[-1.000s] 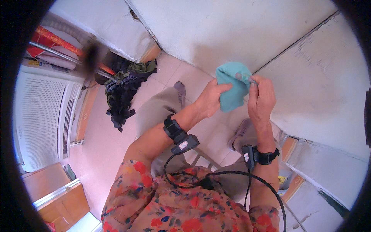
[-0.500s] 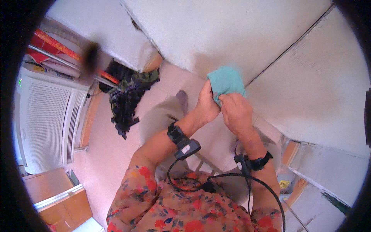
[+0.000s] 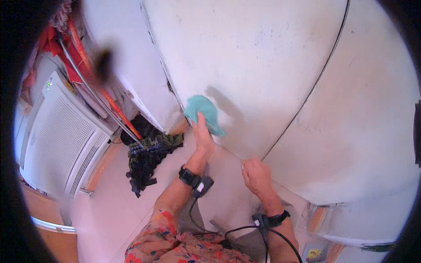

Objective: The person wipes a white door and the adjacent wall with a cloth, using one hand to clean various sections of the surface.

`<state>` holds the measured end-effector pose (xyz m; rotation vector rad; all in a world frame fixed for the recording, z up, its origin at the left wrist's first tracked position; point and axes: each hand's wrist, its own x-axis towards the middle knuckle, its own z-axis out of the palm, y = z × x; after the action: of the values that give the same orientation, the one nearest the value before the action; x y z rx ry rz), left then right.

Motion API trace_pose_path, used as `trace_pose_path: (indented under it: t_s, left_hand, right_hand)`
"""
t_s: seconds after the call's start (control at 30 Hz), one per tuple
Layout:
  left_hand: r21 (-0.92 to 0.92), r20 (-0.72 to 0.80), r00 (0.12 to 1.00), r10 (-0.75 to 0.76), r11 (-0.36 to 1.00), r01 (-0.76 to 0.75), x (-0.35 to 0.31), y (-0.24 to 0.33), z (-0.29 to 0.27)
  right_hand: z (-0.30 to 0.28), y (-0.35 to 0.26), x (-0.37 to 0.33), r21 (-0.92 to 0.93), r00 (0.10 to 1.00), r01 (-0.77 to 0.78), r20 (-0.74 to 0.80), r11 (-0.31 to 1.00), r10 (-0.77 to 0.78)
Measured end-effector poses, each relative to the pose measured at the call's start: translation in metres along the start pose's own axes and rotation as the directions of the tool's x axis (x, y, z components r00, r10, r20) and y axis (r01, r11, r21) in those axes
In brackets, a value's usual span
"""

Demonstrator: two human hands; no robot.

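A teal cloth (image 3: 202,108) is gripped in my left hand (image 3: 202,133), its thumb lying along the cloth. The cloth is held up close to the white panel (image 3: 245,52) in front of me, near that panel's left edge. Whether it touches the surface I cannot tell. Lower and to the right, my right hand (image 3: 258,177) is curled closed in front of the panel's bottom edge, apart from the cloth, and nothing shows in its fingers. Black straps with small cabled boxes are around both wrists.
A white air conditioner (image 3: 66,136) stands at the left beside an orange-red pole (image 3: 112,107) and a metal rod. Dark patterned cloth (image 3: 149,162) lies crumpled on the pinkish tiled floor (image 3: 116,215). A dark seam (image 3: 302,109) divides the white panels. Wooden furniture sits at lower left.
Both hands held the folded teal cloth together; now only my left hand has it, farther left and spread out more. My right hand has let go and moved lower. The view has shifted.
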<state>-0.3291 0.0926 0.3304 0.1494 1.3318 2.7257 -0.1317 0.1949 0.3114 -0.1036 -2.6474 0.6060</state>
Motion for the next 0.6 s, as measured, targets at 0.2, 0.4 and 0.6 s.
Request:
trace_pose_path:
  t_s: [0.2, 0.4, 0.6]
  left_hand:
    - [0.523, 0.064, 0.869, 0.49, 0.725, -0.447, 0.086, 0.018, 0.098]
    - [0.454, 0.586, 0.334, 0.738, 0.043, -0.89, -0.016, 0.027, 0.22]
    - [0.477, 0.518, 0.286, 0.806, 0.005, -0.879, 0.038, 0.077, 0.233]
  right_hand:
    - [0.004, -0.006, -0.003, -0.055, 0.96, 0.045, 0.279, 0.997, -0.028]
    - [0.02, 0.019, -0.014, -0.137, 0.885, -0.011, 0.461, 0.991, 0.074]
    - [0.032, 0.028, -0.02, -0.183, 0.753, 0.004, 0.648, 0.983, 0.118]
